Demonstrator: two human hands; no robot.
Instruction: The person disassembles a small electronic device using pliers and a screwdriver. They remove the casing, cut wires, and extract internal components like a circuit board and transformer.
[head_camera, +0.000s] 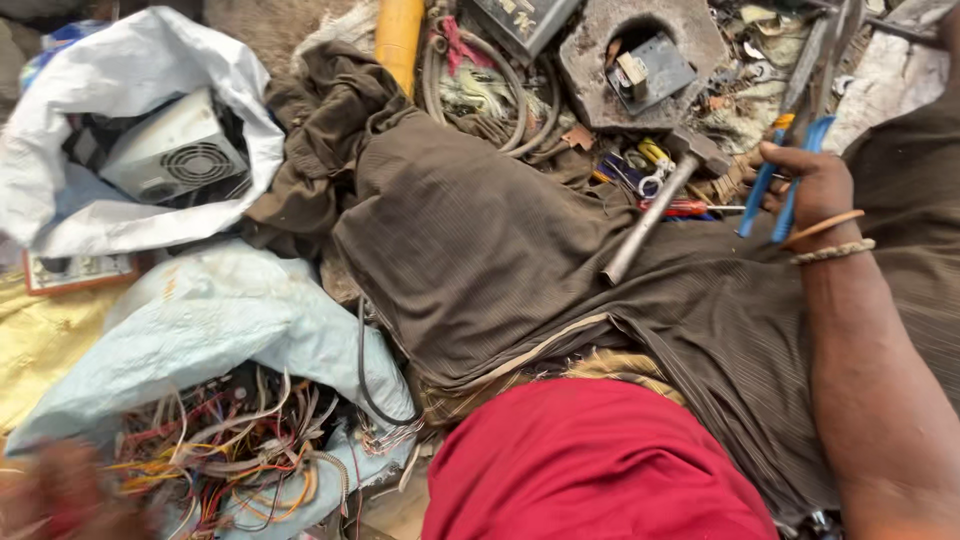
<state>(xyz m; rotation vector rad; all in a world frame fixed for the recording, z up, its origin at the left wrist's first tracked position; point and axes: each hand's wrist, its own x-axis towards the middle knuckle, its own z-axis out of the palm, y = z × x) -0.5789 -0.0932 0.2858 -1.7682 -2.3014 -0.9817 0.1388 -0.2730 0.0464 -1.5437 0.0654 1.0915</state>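
Right hand (815, 185) is gripping blue-handled pliers (775, 180) just right of the hammer (655, 205). Left hand (60, 490), blurred, grip unclear, is reaching the wire bundle (235, 460). Likely next: wire cutting, needing 1 strand pulled free.

white sack: crumpled white woven plastic sack (120, 70), upper left, mouth open toward the right; holds a grey metal box with a round vent grille (175, 155).
pale blue sack: pale blue-white woven plastic sack (200, 320), lower left, slumped just below the white one; mouth spills a tangle of coloured wires (230, 460).
yellow wrapper: shiny yellow plastic sheet (40, 340), far left edge, partly under the pale blue sack.
label plate: small flat rectangular panel, white face with reddish rim (78, 270), left, between the two sacks; markings too small to tell.
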